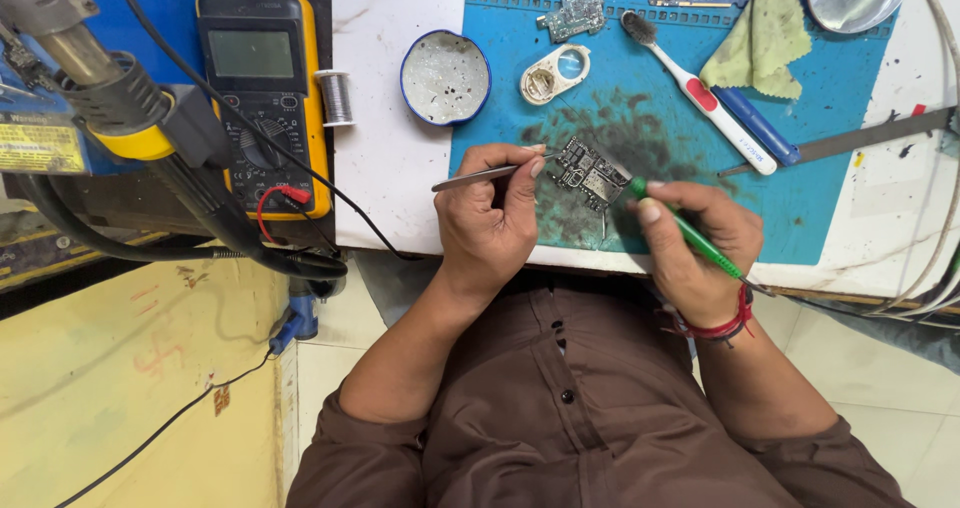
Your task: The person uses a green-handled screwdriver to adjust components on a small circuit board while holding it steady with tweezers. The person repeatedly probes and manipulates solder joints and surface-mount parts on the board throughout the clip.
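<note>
The left hand [488,218] has its fingers [535,163] pinched shut on thin metal tweezers [480,176], whose tips reach right to the edge of a small dark circuit board [592,174]. The right hand [692,248] grips a green-handled soldering iron [690,230] like a pen, fingers closed round it, its tip resting at the board's right side. The board lies on the near part of a blue work mat [820,198], on a patch smeared grey-black, close to the near edge of the white table [385,158]. Working here well seems to call for steady wrists propped on the table, the tweezers holding the board flat, and only a light, brief touch of the hot tip. The board is flat, angular and crowded with tiny shiny parts. The mat looks rubbery, with moulded slots along its far edge. Far of the hands sit a round blue-rimmed tin [445,78] of dull grey residue, a white toothbrush [700,93], a crumpled yellow-green cloth [765,38] and a spool of solder wire [336,98] beside a yellow meter [262,98].
</note>
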